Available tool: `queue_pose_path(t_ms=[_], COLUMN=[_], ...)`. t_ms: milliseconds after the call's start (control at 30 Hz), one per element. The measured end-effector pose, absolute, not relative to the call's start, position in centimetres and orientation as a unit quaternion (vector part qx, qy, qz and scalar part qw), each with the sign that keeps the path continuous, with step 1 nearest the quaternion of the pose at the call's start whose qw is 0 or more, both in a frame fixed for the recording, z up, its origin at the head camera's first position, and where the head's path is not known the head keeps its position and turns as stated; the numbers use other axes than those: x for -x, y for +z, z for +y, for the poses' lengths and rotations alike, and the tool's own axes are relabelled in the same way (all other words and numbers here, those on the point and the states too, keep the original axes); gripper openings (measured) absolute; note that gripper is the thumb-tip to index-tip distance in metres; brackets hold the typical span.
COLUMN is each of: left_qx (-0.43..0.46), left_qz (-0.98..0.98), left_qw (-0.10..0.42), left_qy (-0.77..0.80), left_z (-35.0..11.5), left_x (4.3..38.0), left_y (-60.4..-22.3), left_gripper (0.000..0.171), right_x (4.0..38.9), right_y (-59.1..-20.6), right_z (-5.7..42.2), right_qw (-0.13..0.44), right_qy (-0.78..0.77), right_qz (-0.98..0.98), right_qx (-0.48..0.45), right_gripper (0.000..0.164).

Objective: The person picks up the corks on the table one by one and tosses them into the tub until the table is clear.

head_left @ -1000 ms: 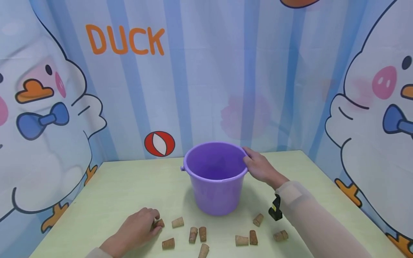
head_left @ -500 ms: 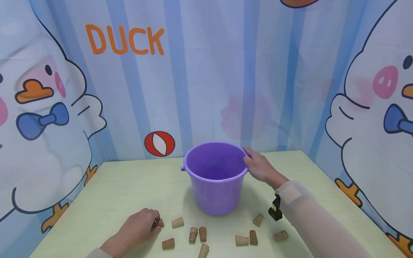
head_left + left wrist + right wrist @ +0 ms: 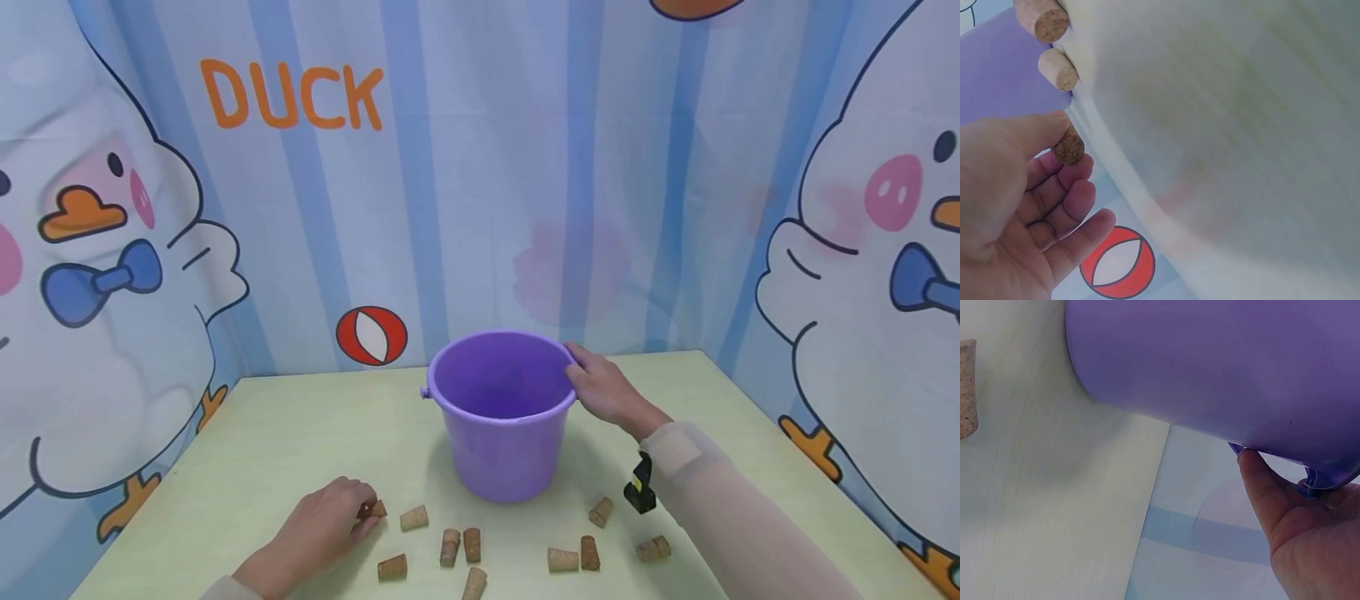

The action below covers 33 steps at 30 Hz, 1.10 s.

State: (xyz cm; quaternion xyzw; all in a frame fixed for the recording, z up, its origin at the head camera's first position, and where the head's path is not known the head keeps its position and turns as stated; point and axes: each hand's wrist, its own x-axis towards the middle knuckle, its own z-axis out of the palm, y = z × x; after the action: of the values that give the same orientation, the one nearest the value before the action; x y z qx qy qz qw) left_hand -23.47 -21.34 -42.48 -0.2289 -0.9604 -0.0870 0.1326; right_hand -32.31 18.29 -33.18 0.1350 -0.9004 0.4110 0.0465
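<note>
While right hand (image 3: pixel 603 387) grips purple bucket (image 3: pixel 504 458) — upright on table (image 3: pixel 322 433) | left hand (image 3: pixel 318 521) pinches cork (image 3: pixel 1070 149) | other corks (image 3: pixel 414 517) — outside bucket

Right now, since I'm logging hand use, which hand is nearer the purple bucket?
Right: the right hand grips the purple bucket at its upper right. The left hand is apart from it, in front and to the left, pinching a cork.

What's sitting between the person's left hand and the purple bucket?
In the head view, one loose cork lies on the table between the left hand, which pinches another cork, and the purple bucket.
</note>
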Motion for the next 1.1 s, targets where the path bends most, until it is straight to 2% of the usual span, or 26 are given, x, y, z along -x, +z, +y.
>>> queue_pose_path(t_ms=[233,500,800,1100], left_qx=[0.202,0.208,0.185,0.191], left_qz=[-0.97,-0.965,-0.969,-0.964], left_qw=[0.109,0.132,0.103,0.117], left_qy=[-0.085,-0.095,-0.126,-0.141], left_z=[-20.6,-20.0,-19.2,-18.8], left_x=[23.7,23.5,23.4,23.4], left_y=[-41.9,-41.0,-39.4,-38.7], left_gripper=[0.015,0.016,0.009,0.009], right_x=[32.2,32.0,32.1,32.2], right_y=[-33.2,-33.1,-33.0,-33.1], right_z=[18.4,18.3,18.1,18.2], right_qw=[0.041,0.038,0.04,0.04], right_qy=[0.415,0.414,0.409,0.411], right_qz=[-0.899,-0.9,-0.903,-0.901], right_qx=[-0.131,-0.127,-0.126,-0.131], right_gripper=[0.055,0.055,0.056,0.055])
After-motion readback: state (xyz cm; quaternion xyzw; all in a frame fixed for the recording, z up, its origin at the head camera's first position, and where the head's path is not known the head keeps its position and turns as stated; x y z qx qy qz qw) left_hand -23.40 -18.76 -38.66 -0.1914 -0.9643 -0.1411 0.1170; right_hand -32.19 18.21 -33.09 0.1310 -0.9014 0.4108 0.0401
